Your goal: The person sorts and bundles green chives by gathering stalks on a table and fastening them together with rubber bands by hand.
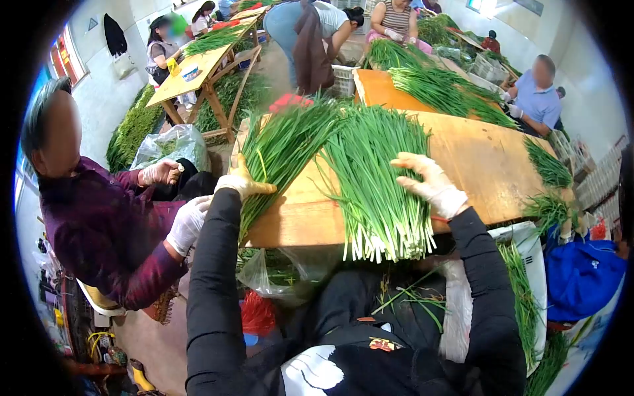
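Observation:
Two heaps of long green garlic chives lie side by side on the wooden table in front of me. The right heap (386, 178) has its white stem ends lined up at the near table edge. The left heap (284, 158) lies slanted, its tips towards the back. My left hand (246, 181), in a thin pale glove, rests at the left heap's outer edge with thumb and index finger apart. My right hand (432, 185), gloved too, is beside the right heap's right edge, fingers spread and nothing gripped.
A person in a dark red top (109, 218) sits close on my left, gloved hands near my left forearm. The wooden tabletop (489, 165) extends right, with small chive bunches (548, 165) at its end. Red string (257, 313) hangs below the table. A white crate (528, 264) stands at my right.

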Tool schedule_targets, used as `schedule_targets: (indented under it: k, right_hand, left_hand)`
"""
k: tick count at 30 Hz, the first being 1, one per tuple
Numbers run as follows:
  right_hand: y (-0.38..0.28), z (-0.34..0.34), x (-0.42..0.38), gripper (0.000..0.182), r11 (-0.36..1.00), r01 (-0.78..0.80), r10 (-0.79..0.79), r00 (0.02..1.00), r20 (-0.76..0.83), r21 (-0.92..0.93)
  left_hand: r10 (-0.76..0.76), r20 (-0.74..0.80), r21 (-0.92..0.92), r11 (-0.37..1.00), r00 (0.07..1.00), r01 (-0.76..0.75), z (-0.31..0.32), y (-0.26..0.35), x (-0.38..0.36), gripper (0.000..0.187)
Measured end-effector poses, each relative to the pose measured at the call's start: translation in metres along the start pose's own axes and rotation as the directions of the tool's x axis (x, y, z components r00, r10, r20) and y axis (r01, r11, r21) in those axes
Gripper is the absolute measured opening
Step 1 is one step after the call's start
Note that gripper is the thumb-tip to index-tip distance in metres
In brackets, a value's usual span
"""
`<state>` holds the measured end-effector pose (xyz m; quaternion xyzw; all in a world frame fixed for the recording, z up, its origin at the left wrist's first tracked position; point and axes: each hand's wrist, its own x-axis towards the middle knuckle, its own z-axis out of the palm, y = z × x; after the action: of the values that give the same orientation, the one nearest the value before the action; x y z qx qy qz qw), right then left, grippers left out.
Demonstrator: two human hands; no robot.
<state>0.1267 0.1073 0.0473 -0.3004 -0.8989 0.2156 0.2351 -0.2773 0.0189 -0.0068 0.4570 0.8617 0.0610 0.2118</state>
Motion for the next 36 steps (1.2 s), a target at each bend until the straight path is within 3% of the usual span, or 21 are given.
schedule_targets:
  k: [3,6,10,12,14,16,18,20,21,22,23,24,25,27,28,29,30,32,33,34,36]
  right_hand:
    - [0.029,-0.012,-0.024,0.031,0.955,-0.255,0.268,0.961,-0.069,0.153]
    - [0.048,-0.020,-0.042,0.032,0.799,-0.451,0.491,0.871,0.002,0.398]
    - [0.095,-0.006,-0.062,0.041,0.736,-0.457,0.557,0.828,-0.063,0.498]
    - [0.108,0.000,-0.069,0.046,0.658,-0.441,0.603,0.794,-0.075,0.611]
    - [0.115,0.003,-0.075,0.049,0.690,-0.414,0.580,0.807,-0.112,0.594]
    - [0.099,0.001,-0.083,0.052,0.711,-0.425,0.595,0.788,-0.158,0.560]
    - [0.097,-0.005,-0.091,0.060,0.723,-0.451,0.609,0.773,-0.177,0.523]
    - [0.096,-0.012,-0.095,0.075,0.430,-0.566,0.787,0.617,0.015,0.703]
    - [0.105,-0.012,-0.099,0.084,0.423,-0.576,0.760,0.646,0.073,0.699]
    - [0.112,-0.013,-0.100,0.084,0.414,-0.577,0.772,0.632,0.065,0.704]
    - [0.112,-0.012,-0.097,0.085,0.307,-0.567,0.759,0.630,0.162,0.764]
    - [0.111,-0.008,-0.094,0.086,0.195,-0.556,0.731,0.632,0.258,0.808]
    - [0.111,0.000,-0.090,0.088,0.241,-0.567,0.715,0.653,0.251,0.788]
    - [0.095,0.012,-0.076,0.094,0.327,-0.580,0.687,0.688,0.234,0.746]
    - [0.091,0.018,-0.068,0.095,0.329,-0.645,0.726,0.640,0.252,0.690]
    - [0.096,0.028,-0.063,0.094,0.494,-0.588,0.675,0.723,0.144,0.640]
    - [0.094,0.033,-0.058,0.093,0.641,-0.517,0.602,0.797,0.045,0.567]
    - [0.088,0.035,-0.060,0.091,0.653,-0.635,0.699,0.716,-0.004,0.413]
    - [0.096,0.044,-0.059,0.091,0.662,-0.512,0.633,0.773,-0.043,0.547]
    - [0.106,0.049,-0.065,0.091,0.663,-0.516,0.631,0.775,-0.035,0.543]
    - [0.079,0.046,-0.062,0.093,0.590,-0.346,0.506,0.863,0.000,0.730]
  left_hand:
    - [0.095,0.002,-0.150,0.984,0.995,-0.094,-0.011,-0.004,-0.008,0.138]
    - [0.135,-0.071,-0.205,0.968,0.988,-0.147,0.004,-0.027,0.014,0.132]
    - [0.042,0.007,-0.126,0.991,0.999,-0.041,-0.006,-0.006,-0.011,0.137]
    - [-0.035,0.133,0.062,0.998,0.991,0.027,-0.009,0.007,-0.014,0.143]
    - [-0.065,0.080,0.182,0.982,0.995,0.049,0.001,0.008,-0.008,0.145]
    - [-0.064,-0.038,0.171,0.983,0.997,0.069,-0.005,0.019,-0.023,0.142]
    - [0.013,-0.280,0.244,0.968,0.960,0.058,-0.016,0.052,-0.058,0.125]
    - [0.339,-0.594,0.181,0.940,0.729,-0.290,0.007,0.050,-0.048,0.097]
    - [0.301,-0.510,-0.004,0.936,0.806,-0.352,0.003,0.073,-0.076,0.075]
    - [0.319,-0.293,-0.058,0.935,0.901,-0.350,0.004,0.082,-0.086,0.070]
    - [0.354,-0.108,-0.313,0.875,0.929,-0.370,0.046,0.055,-0.039,0.069]
    - [0.522,-0.124,-0.315,0.786,0.844,-0.532,0.088,0.038,-0.006,0.064]
    - [0.671,-0.135,-0.322,0.666,0.729,-0.673,0.130,0.022,0.026,0.059]
    - [0.488,-0.062,-0.427,0.776,0.871,-0.465,0.100,0.095,-0.054,0.078]
    - [0.381,-0.064,-0.426,0.825,0.922,-0.371,0.088,0.130,-0.090,0.088]
    - [0.309,-0.067,-0.415,0.856,0.949,-0.309,0.082,0.156,-0.112,0.098]
    - [0.329,-0.294,-0.303,0.858,0.897,-0.414,0.100,0.164,-0.105,0.105]
    - [0.354,-0.379,-0.166,0.883,0.855,-0.439,0.124,0.181,-0.099,0.103]
    - [0.338,-0.324,-0.208,0.886,0.884,-0.415,0.124,0.195,-0.103,0.106]
    - [0.339,-0.231,-0.268,0.879,0.912,-0.394,0.119,0.202,-0.108,0.107]
    - [0.383,-0.235,-0.325,0.835,0.893,-0.443,0.130,0.207,-0.100,0.113]
